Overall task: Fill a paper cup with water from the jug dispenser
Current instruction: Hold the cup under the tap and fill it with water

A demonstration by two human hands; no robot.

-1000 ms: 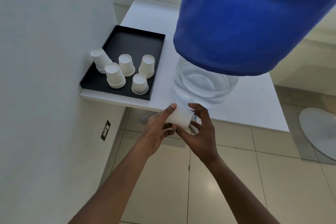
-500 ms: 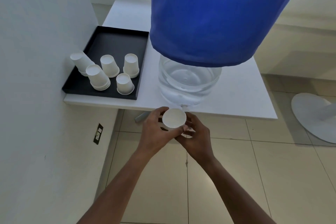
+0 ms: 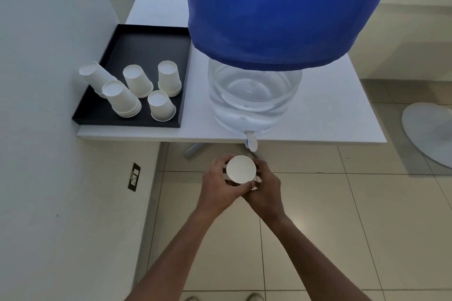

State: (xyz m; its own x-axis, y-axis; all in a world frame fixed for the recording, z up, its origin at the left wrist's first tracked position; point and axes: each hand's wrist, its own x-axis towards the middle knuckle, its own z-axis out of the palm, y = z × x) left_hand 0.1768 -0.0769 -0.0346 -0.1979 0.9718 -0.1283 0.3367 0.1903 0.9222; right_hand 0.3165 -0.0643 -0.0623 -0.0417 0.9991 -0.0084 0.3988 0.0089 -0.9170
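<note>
Both your hands, left hand [image 3: 217,184] and right hand [image 3: 265,189], wrap fingers around the white paper cup [image 3: 241,169]; it sits upright, empty. Centre it under the small white tap [image 3: 251,140] before opening.

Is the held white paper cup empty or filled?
Empty: the white paper cup, mouth up in both hands, shows only a dry white inside, and sits below the white tap.

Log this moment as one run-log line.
phase: pre-fill | paper cup: upright, empty, in both hands | left hand | right hand | tap: untouched, above cup
</note>
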